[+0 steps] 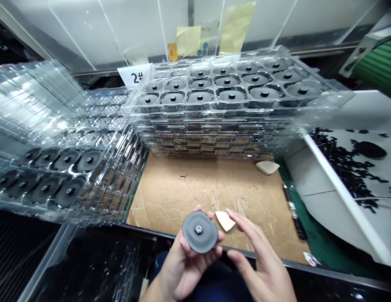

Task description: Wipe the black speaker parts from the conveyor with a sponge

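At the lower centre of the frame, my left hand holds a dark round disc with a metal nut at its middle. My right hand is just beside it, thumb and fingers apart, a pale wedge by its fingertips; I can't tell whether they touch. A second wedge lies on the cardboard, right of centre. Clear stacked trays with similar discs stand upper centre and left; a white box of small black parts, right.
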